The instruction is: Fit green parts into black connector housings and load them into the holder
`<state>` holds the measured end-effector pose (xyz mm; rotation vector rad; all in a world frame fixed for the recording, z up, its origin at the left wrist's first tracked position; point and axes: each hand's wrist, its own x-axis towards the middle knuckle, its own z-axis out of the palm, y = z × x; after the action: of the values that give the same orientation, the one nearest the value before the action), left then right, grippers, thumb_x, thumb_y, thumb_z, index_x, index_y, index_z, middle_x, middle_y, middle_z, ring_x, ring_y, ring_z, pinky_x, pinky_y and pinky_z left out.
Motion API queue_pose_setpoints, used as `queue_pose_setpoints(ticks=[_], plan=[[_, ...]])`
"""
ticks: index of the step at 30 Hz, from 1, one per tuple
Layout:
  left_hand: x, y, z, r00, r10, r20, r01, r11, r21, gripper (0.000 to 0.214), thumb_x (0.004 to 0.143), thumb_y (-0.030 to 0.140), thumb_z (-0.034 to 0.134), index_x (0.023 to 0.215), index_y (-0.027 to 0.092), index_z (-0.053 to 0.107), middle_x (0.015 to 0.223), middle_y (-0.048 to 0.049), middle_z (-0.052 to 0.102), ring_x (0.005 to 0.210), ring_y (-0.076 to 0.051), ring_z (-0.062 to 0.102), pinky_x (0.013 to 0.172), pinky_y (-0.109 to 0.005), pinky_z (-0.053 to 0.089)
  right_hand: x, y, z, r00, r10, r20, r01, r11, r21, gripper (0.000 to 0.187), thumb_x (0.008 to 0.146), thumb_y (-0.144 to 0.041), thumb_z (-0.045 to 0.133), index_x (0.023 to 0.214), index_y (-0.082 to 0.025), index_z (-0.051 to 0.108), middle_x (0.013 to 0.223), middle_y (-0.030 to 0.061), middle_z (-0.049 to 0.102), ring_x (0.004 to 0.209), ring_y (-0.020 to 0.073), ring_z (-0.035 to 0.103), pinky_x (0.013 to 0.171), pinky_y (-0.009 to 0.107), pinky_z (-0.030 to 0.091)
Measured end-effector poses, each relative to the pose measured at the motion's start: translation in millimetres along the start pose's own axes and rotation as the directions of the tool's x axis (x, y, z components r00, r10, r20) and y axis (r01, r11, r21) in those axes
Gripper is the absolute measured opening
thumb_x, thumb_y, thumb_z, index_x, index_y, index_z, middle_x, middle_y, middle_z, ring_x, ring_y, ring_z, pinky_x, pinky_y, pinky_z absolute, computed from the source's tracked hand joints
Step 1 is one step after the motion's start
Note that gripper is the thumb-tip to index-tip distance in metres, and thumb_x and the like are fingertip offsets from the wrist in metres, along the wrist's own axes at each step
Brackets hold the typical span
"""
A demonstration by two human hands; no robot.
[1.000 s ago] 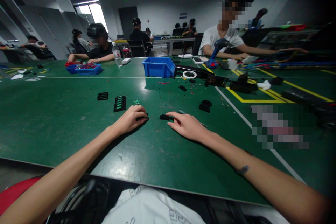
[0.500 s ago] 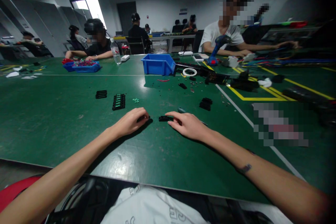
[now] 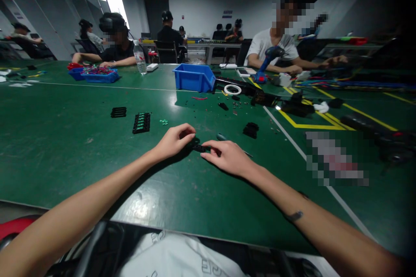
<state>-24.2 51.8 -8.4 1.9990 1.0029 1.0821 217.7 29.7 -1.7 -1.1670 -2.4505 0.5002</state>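
At left on the green surface (image 3: pixel 172 190), we see a black slotted frame (image 3: pixel 118 112), then a black holder (image 3: pixel 134 127) with green pieces (image 3: pixel 141 118) in it and loose green bits (image 3: pixel 164 122) near it. Our left hand (image 3: pixel 174 140) is next, thumb and forefinger drawn together; we cannot tell whether they pinch anything. Just right of those fingertips is the small black part (image 3: pixel 198 148), its right end grasped between the fingers of our right hand (image 3: pixel 230 156). For a good hold, we judge it best to brace the part, press lightly, and leave its left end free. A slim tool (image 3: pixel 221 137) lies beyond the right hand, black pieces (image 3: pixel 251 130) farther right. The bottle's (image 3: pixel 140 60) label is unreadable; outlined letters on our white shirt (image 3: pixel 182 253) form no legible word; the wall sign (image 3: pixel 227 14) is too small.
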Motion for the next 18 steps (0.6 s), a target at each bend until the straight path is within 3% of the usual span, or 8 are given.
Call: queue_pose_setpoints(ticks=[4, 8, 18], plan=[[1.7, -9.5, -2.9, 0.995, -0.096, -0.033, 0.092, 0.989, -0.112, 0.027, 0.092, 0.039, 0.065, 0.099, 0.013, 0.068, 0.083, -0.0023, 0.066, 0.069, -0.012, 0.057, 0.065, -0.024, 0.045, 3.0, -4.5, 3.7, 0.999, 0.022, -0.027, -0.023, 0.999, -0.033, 0.028, 0.096, -0.043, 0.064, 0.117, -0.028, 0.074, 0.076, -0.0015, 0.071, 0.066, 0.0146, 0.062, 0.059, 0.027, 0.031], [6.0, -9.4, -9.6, 0.986, -0.165, -0.003, 0.161, 0.966, -0.202, 0.031, 0.086, 0.041, 0.071, 0.095, 0.012, 0.069, 0.078, -0.0015, 0.066, 0.063, -0.011, 0.056, 0.061, -0.023, 0.044, 3.3, -3.0, 1.1, 0.999, -0.036, 0.018, 0.036, 0.999, 0.014, 0.026, 0.098, -0.039, 0.062, 0.117, -0.028, 0.076, 0.078, 0.0001, 0.072, 0.068, 0.0146, 0.062, 0.061, 0.026, 0.032], [-6.2, 3.6, -6.0, 0.982, -0.159, 0.102, 0.178, 0.959, -0.222, 0.025, 0.088, 0.037, 0.072, 0.091, 0.012, 0.07, 0.074, -0.0006, 0.065, 0.062, -0.009, 0.056, 0.061, -0.022, 0.044, 1.1, -2.0, -5.3, 0.994, -0.079, 0.072, 0.075, 0.996, 0.052, 0.031, 0.094, -0.041, 0.067, 0.121, -0.027, 0.074, 0.077, -0.001, 0.071, 0.068, 0.0138, 0.061, 0.063, 0.026, 0.034]])
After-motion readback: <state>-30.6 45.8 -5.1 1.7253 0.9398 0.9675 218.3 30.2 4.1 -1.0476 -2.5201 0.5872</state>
